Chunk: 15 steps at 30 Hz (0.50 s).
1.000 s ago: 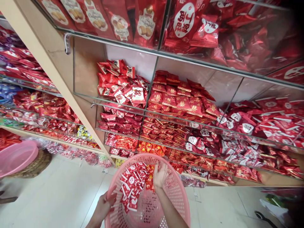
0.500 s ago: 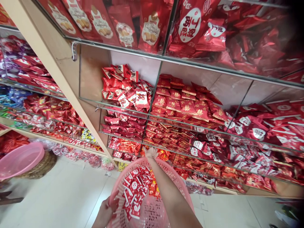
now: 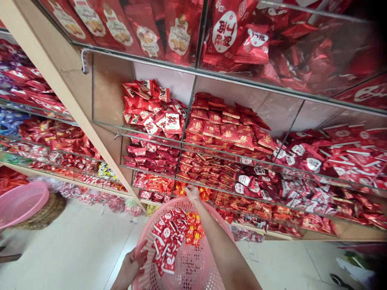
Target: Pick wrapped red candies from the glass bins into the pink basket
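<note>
A pink plastic basket (image 3: 225, 225) is tilted below the shelves. My left hand (image 3: 133, 264) is closed on its left rim, thumb outside and fingers inside. On the left inside lie red-and-white packets (image 3: 169, 241), with orange-and-yellow wrapped candies (image 3: 194, 229) beside them. My right arm crosses over the basket. My right hand (image 3: 192, 194) is in a low shelf compartment, its fingers bunched together among orange wrapped candies (image 3: 205, 193). The fingertips are partly hidden, so how many candies they hold does not show.
Clear shelf fronts (image 3: 229, 149) run above my right hand, with red packets (image 3: 226, 131) piled behind them. A wooden divider (image 3: 69, 96) slants down at the left. Another pink basin (image 3: 24, 203) rests on a woven basket (image 3: 45, 213). Pale floor tiles (image 3: 78, 245) lie below.
My right hand's fingers were spread at the candy compartment and are now drawn together. More orange candies in the basket show. The view has shifted slightly, and the left hand still grips the rim.
</note>
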Each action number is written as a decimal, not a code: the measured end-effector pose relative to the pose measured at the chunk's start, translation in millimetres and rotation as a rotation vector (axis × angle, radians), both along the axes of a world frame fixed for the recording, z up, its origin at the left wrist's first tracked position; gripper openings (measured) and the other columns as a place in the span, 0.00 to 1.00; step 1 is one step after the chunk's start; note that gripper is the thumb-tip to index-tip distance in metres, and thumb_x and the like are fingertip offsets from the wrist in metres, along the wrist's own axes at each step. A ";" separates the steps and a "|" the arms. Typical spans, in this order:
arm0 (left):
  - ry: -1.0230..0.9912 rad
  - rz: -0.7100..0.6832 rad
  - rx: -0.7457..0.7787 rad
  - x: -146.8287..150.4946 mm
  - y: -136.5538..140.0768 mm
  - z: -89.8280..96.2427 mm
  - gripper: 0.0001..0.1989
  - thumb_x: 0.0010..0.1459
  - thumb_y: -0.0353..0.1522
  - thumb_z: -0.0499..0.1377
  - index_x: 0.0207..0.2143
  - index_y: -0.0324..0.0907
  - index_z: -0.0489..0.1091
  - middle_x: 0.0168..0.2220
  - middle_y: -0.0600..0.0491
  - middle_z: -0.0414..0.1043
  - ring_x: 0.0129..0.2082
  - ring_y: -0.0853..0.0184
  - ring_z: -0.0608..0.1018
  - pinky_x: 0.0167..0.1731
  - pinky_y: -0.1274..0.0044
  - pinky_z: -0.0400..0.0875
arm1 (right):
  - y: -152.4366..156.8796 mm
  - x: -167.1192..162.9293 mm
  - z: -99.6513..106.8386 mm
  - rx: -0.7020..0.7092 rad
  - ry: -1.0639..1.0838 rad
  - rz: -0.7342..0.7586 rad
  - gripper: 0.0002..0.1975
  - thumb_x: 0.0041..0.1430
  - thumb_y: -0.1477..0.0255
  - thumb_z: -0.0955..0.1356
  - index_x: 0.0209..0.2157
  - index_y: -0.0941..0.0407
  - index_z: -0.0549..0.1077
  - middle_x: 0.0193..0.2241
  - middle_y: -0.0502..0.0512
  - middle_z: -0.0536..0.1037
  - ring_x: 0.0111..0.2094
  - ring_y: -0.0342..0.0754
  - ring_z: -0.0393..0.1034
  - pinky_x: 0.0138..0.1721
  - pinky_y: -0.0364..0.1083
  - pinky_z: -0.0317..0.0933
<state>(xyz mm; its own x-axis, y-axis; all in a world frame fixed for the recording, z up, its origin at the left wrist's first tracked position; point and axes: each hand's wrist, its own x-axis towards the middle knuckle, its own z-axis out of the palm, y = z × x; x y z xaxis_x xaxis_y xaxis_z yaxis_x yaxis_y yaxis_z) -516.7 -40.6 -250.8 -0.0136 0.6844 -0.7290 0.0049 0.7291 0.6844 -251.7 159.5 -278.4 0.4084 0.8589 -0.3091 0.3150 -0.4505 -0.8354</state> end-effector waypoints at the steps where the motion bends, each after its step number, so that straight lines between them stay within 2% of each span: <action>1: 0.005 0.003 0.007 0.0 0.1 -0.1 0.23 0.44 0.31 0.60 0.45 0.41 0.67 0.26 0.55 0.66 0.30 0.66 0.73 0.26 0.78 0.67 | 0.2 1.3 -0.1 0.022 0.044 -0.016 0.08 0.45 0.66 0.66 0.22 0.55 0.73 0.22 0.49 0.76 0.28 0.47 0.70 0.31 0.42 0.60; 5: 0.021 0.000 0.052 1.9 1.3 4.3 0.21 0.44 0.33 0.60 0.43 0.39 0.68 0.29 0.52 0.69 0.27 0.67 0.71 0.25 0.78 0.67 | -2.3 5.5 7.1 0.080 0.210 -0.092 0.08 0.45 0.66 0.64 0.21 0.55 0.70 0.19 0.47 0.74 0.26 0.46 0.69 0.29 0.41 0.59; 8: 0.041 0.039 0.036 3.4 2.6 7.9 0.22 0.40 0.33 0.62 0.42 0.40 0.69 0.30 0.52 0.70 0.26 0.68 0.70 0.24 0.78 0.66 | -8.8 10.4 17.8 0.085 0.326 -0.143 0.09 0.45 0.64 0.65 0.22 0.54 0.69 0.17 0.46 0.71 0.25 0.46 0.68 0.28 0.42 0.60; 12: 0.051 0.004 0.021 2.2 3.9 9.7 0.20 0.37 0.33 0.61 0.37 0.40 0.68 0.28 0.52 0.70 0.28 0.65 0.71 0.25 0.77 0.67 | -26.5 20.2 34.9 0.080 0.514 -0.149 0.11 0.45 0.62 0.66 0.28 0.54 0.69 0.21 0.46 0.70 0.27 0.45 0.71 0.32 0.43 0.63; 15: 0.041 -0.047 0.030 0.4 4.6 10.4 0.21 0.36 0.35 0.61 0.37 0.39 0.67 0.30 0.49 0.72 0.31 0.63 0.73 0.28 0.74 0.69 | -48.4 30.5 46.2 0.076 0.658 -0.118 0.14 0.46 0.60 0.67 0.33 0.53 0.68 0.24 0.46 0.71 0.29 0.46 0.74 0.35 0.46 0.66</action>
